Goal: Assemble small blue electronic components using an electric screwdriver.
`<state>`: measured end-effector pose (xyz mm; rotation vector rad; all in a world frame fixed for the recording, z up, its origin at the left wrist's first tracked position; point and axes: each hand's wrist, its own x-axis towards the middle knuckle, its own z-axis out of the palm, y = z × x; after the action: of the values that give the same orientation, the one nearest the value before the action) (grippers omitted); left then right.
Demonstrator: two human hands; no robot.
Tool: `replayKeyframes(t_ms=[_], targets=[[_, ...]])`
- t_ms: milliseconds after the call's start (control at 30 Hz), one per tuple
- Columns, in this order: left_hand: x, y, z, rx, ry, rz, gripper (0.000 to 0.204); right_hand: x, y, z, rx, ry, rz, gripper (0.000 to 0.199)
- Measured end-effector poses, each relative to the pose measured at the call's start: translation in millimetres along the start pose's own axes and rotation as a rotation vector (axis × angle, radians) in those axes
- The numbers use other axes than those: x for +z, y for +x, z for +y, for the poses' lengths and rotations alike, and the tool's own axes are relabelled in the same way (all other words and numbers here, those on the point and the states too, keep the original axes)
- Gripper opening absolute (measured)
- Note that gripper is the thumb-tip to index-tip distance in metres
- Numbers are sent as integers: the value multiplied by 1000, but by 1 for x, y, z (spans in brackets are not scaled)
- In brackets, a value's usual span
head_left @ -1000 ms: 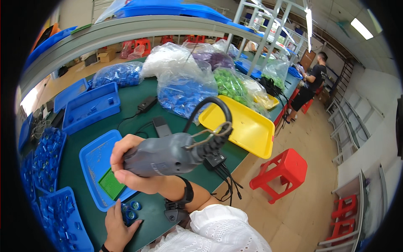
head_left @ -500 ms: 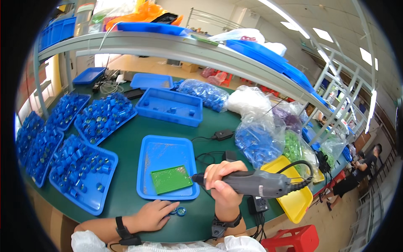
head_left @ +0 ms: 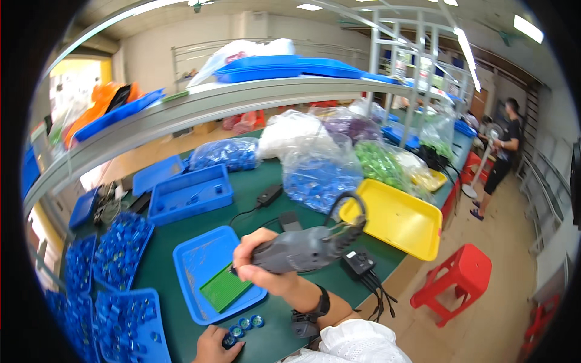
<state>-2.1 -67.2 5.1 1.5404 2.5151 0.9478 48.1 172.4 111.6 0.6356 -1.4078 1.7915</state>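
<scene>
In my right hand [head_left: 257, 263] is a corded dark grey electric screwdriver [head_left: 299, 249], raised over the bench with its nose pointing left. My fingers wrap round its front end, and the tip is hidden behind them. Below it, a green ribbed tray [head_left: 225, 289] lies tilted inside a shallow blue tray [head_left: 192, 259] dusted with small bits. My left hand [head_left: 213, 346] rests on the table at the lower edge, thumb and fingers round a small blue round part [head_left: 228, 340]. Several like it stand in a slanting row, among them another blue round part [head_left: 257, 320].
At left are blue trays [head_left: 158, 339] heaped with blue caps. A deep blue bin [head_left: 192, 198] stands behind. Bags of blue parts [head_left: 321, 178] and green parts [head_left: 378, 163] line the back right, by a yellow tray [head_left: 393, 218]. A red stool [head_left: 463, 272] and a person [head_left: 505, 151] are at right.
My view has swung right. The left hand has gone from lying flat beside the round parts to closing round one, and more of them show in a row. The electric screwdriver stays in my right hand.
</scene>
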Motion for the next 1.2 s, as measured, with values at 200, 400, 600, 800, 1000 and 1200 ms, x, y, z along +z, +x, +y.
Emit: replayKeyframes(t_ms=[200,400,600,800,1000,1200], targets=[[-13,9,3,-19,-41,-98,27,7,2,-4,30,-64,24,21],[-26,17,-3,-55,-52,-183,36,7,8,10,-35,-48,34,24],[-26,19,-15,-9,-184,-168,29,10,12,37,-20,-94,117,36],[-28,21,-13,19,-142,-101,32,15,10,43,23,-122,98,50],[-30,17,-14,-54,-81,-175,35,18,12,39,18,-53,110,49],[-38,24,-2,-117,-46,-272,36,17,17,33,-138,-10,169,42]])
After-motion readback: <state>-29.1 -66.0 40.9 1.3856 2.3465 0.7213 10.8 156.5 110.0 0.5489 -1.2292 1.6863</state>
